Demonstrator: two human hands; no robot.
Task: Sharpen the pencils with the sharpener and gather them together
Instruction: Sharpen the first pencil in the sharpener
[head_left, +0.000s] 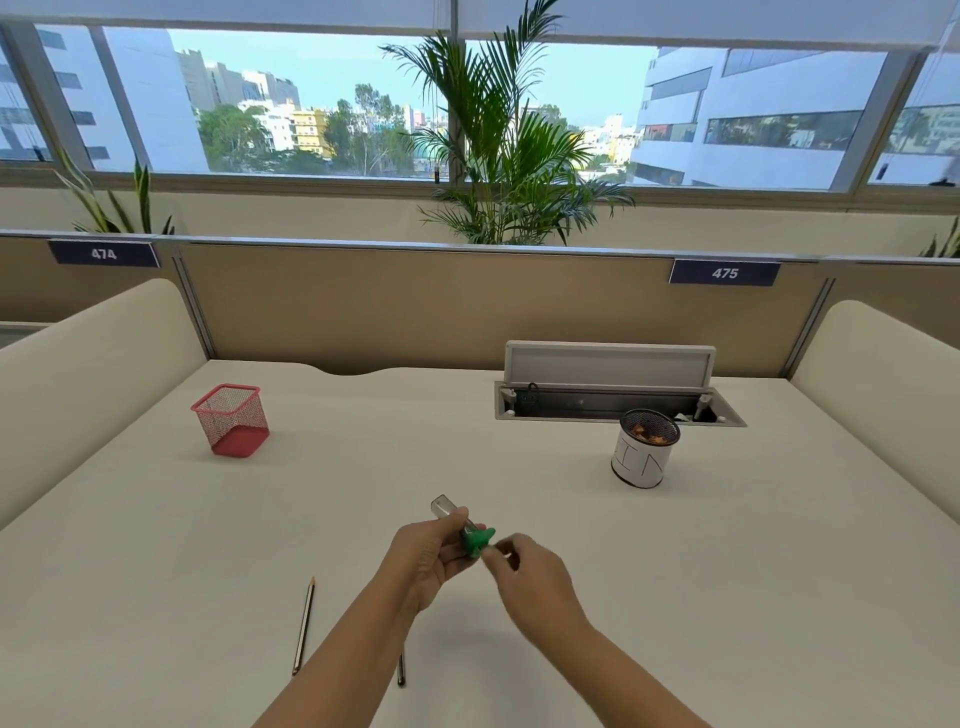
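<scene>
— Where's the sharpener (470, 535)?

— Up off the tabletop (727, 571), in the left hand (434, 558); those fingers (457, 519) are curled around its clear body, green end toward the right hand (524, 571), whose fingers are pinched shut just beside the green part. Whether they grip anything, I cannot tell.

— The pencils?

— One pencil (304, 626) lies left of the forearms; a second pencil (401, 673) shows between them.

— Room?

— Plenty. The red mesh holder (231, 421) and the round cup (647, 449) stand well apart.

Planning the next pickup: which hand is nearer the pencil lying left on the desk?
Left. The left hand is up and right of the pencil, gripping the sharpener; the right hand is farther right.
</scene>
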